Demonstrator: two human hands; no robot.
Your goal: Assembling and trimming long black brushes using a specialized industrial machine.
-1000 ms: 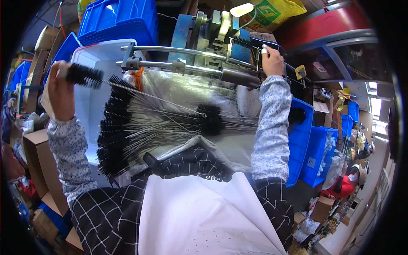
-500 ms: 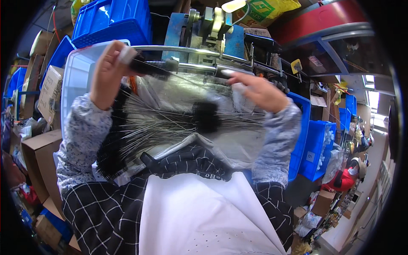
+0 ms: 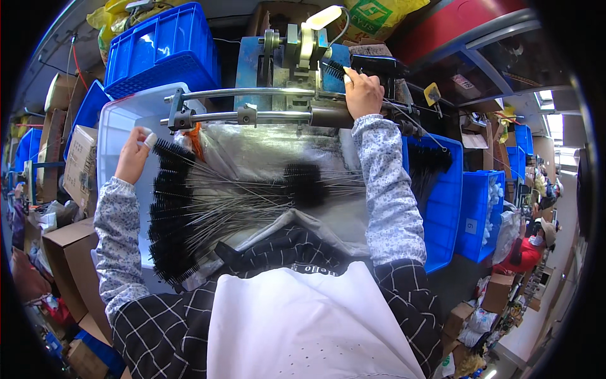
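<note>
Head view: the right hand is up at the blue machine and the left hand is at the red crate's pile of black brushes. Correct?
Not quite. In the head view the left hand is at a clear plastic bin, not a red crate. The right hand is at the blue machine, and the black brushes are there.

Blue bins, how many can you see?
4, maybe more hidden: one bin top left, one below it at left, one right of the arm, one further right.

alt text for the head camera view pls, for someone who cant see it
Seen from above, a person's right hand holds a black bristle brush at a blue machine, while the left hand touches a fan of black wire-stemmed brushes across their lap. Blue bins surround them.
</note>
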